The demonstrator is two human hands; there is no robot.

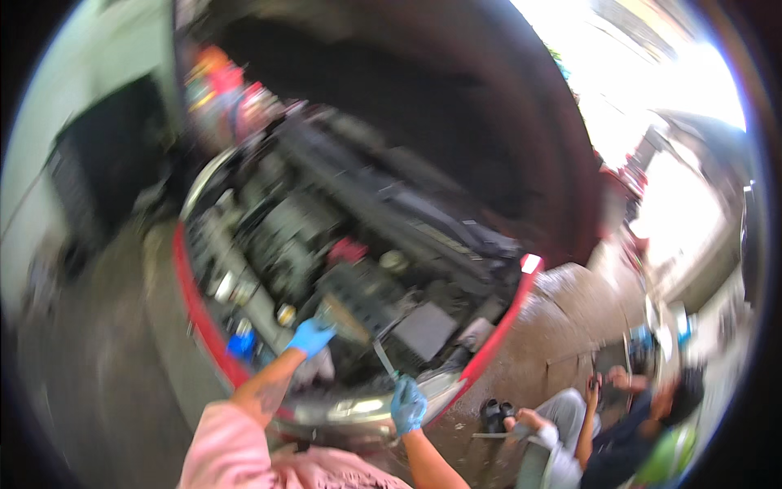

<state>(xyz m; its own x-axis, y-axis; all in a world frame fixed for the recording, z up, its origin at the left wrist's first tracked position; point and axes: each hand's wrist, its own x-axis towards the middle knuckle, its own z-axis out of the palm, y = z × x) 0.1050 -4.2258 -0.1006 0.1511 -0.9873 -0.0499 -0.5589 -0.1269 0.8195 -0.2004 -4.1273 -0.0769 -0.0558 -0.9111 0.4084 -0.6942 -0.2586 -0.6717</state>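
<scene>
In front of me is the open engine bay of a red car, its engine (297,220) surrounded by dark parts and hoses. My left hand (310,337), in a blue glove, reaches over the front of the bay next to a dark box-shaped part (358,293). Blur smears its fingers, so whether it grips anything is unclear. My right hand (408,404), also gloved in blue, is closed at the front edge on a long silver hand tool (383,357). The tool points up and left into the bay; its exact kind is blurred.
The raised hood (562,155) looms over the far side. A blue cap (242,342) sits at the bay's left front. At lower right a person (619,432) sits holding a phone. Sandals (494,416) lie on the wet floor. A black object (110,163) stands against the left wall.
</scene>
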